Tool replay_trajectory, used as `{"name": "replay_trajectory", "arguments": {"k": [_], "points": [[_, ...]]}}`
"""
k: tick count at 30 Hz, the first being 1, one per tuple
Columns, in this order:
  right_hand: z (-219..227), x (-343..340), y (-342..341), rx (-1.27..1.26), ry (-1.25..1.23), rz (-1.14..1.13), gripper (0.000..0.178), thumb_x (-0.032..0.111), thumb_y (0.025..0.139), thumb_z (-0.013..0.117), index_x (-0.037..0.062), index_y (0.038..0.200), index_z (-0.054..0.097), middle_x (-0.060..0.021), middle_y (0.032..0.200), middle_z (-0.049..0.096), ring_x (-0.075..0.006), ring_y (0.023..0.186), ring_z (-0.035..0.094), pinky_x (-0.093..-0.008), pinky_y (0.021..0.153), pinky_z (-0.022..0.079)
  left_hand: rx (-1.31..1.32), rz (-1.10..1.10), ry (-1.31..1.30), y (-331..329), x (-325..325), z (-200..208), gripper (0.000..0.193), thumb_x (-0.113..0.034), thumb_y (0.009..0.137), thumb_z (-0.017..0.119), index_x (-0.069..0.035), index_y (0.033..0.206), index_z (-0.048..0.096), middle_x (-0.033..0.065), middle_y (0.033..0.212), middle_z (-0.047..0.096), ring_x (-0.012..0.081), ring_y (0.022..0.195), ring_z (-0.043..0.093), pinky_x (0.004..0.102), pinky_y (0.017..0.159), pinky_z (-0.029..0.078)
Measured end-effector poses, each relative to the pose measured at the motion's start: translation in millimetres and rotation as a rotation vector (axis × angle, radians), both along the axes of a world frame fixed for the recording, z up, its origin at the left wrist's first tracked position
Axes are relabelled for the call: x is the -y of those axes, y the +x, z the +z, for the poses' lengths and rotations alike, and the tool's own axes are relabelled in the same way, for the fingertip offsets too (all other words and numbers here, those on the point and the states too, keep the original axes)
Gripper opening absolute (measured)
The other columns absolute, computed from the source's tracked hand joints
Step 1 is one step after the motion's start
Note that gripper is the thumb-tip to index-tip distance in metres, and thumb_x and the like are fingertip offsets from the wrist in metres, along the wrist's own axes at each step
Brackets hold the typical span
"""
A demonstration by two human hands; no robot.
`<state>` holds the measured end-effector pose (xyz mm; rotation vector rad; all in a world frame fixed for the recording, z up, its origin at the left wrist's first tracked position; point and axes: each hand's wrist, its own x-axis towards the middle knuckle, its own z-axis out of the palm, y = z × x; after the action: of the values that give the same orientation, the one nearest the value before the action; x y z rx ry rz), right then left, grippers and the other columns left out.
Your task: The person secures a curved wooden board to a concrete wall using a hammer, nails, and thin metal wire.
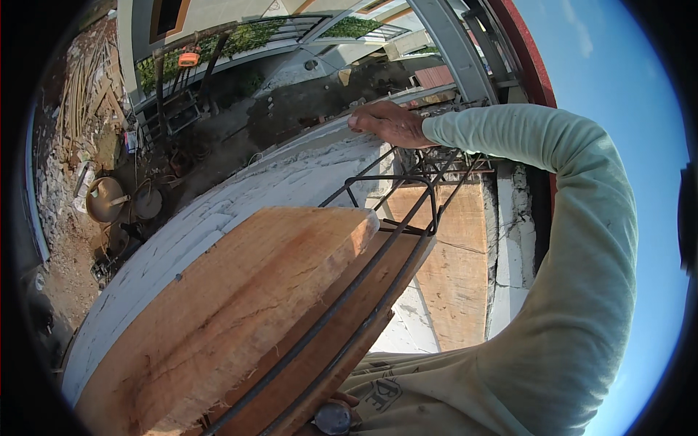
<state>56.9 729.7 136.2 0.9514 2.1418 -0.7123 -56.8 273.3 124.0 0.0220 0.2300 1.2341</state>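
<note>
My right hand [389, 123] lies on the top edge of the white block wall [305, 171] at its far end, fingers reaching over it and holding nothing that I can see. Low in the view, close to my body, my left hand [346, 399] shows only a few fingers beside a tool with a round grey metal head [333, 418]; its handle is hidden. Between my hands run long steel reinforcing bars [313, 330] tied with square stirrups [396, 180]. A thick wooden board [240, 298] flanks the bars on the left, and a second board [378, 287] lies along their other side.
Another wooden panel [458, 269] stands beyond the bars, next to broken masonry [512, 225]. Down on the left, ground level holds a round basin [105, 200], a bucket [149, 202], timber poles [87, 91] and rubble. A grey metal post [454, 51] rises at the back.
</note>
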Motion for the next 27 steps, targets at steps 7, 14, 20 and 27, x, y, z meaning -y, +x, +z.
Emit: {"name": "replay_trajectory", "arguments": {"k": [7, 14, 20, 27], "points": [[4, 0, 3, -0.05, 0.006, -0.056, 0.049, 0.044, 0.094, 0.044, -0.0016, 0.098, 0.061, -0.0148, 0.1, 0.062, -0.0266, 0.095, 0.056, -0.0391, 0.088, 0.04, -0.11, 0.074, 0.037, 1, -3, 0, 0.018, -0.006, 0.066, 0.076, -0.005, 0.078, 0.062, 0.0161, 0.101, 0.06, 0.031, 0.104, 0.055, 0.0392, 0.083, 0.05], [36, -17, 3, -0.105, 0.028, -0.033, 0.044, 0.042, 0.093, 0.05, -0.0001, 0.097, 0.063, -0.0102, 0.089, 0.063, -0.0231, 0.087, 0.058, -0.0373, 0.084, 0.044, -0.306, 0.217, 0.022, 0, 4, 10, 0.019, -0.008, 0.064, 0.079, -0.006, 0.073, 0.063, 0.0163, 0.099, 0.062, 0.0328, 0.105, 0.056, 0.0406, 0.083, 0.051], [70, -28, -50, -0.3, 0.472, 0.339, 0.043, 0.04, 0.094, 0.047, -0.0003, 0.089, 0.062, -0.0227, 0.095, 0.064, -0.0413, 0.094, 0.059, -0.0431, 0.084, 0.046, -0.364, 0.295, 0.132, -1, 7, 5, 0.014, -0.003, 0.069, 0.076, -0.004, 0.075, 0.064, 0.0177, 0.103, 0.059, 0.0315, 0.105, 0.055, 0.0358, 0.077, 0.052], [46, -94, 0, 0.064, 0.469, 0.133, 0.047, 0.041, 0.096, 0.04, 0.0005, 0.096, 0.064, -0.0195, 0.085, 0.065, -0.0308, 0.065, 0.06, -0.0395, 0.067, 0.051, 0.291, -0.252, -0.324, -12, 8, -3, 0.011, 0.008, 0.073, 0.067, 0.003, 0.083, 0.064, 0.0196, 0.115, 0.05, 0.0284, 0.106, 0.052, 0.025, 0.064, 0.052]]}}
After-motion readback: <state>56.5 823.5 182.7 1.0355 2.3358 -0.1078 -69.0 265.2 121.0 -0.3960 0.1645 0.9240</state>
